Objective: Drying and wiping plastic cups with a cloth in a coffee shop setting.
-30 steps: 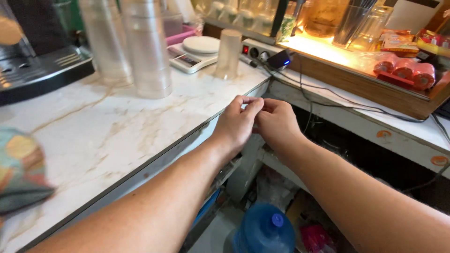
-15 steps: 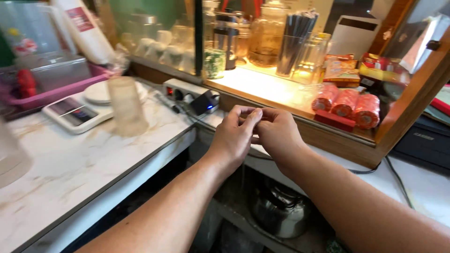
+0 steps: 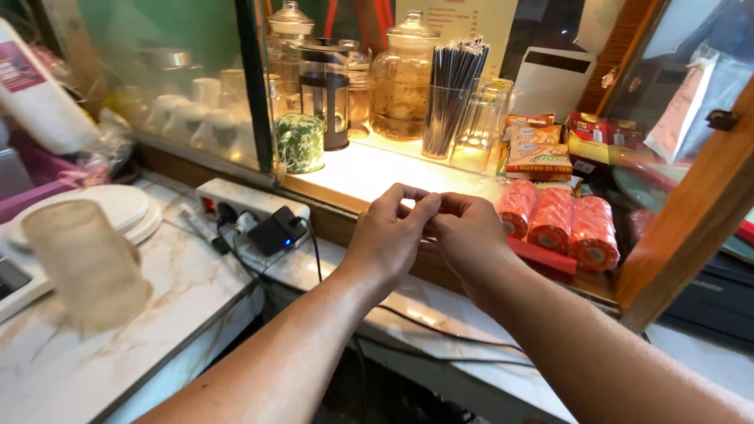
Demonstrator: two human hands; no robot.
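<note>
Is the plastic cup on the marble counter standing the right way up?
No, the frosted plastic cup sits upside down on the marble counter, its wide mouth against the stone and its base on top.

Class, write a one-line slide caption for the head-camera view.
Left hand and right hand meet fingertip to fingertip above a counter edge, beside red wrapped rolls and a power strip.

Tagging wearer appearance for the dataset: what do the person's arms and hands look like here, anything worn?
Both forearms are bare as far as the frame shows: no sleeves in view. The left hand and right hand wear no gloves. No watch, bracelet or ring shows on the visible sides.
</note>
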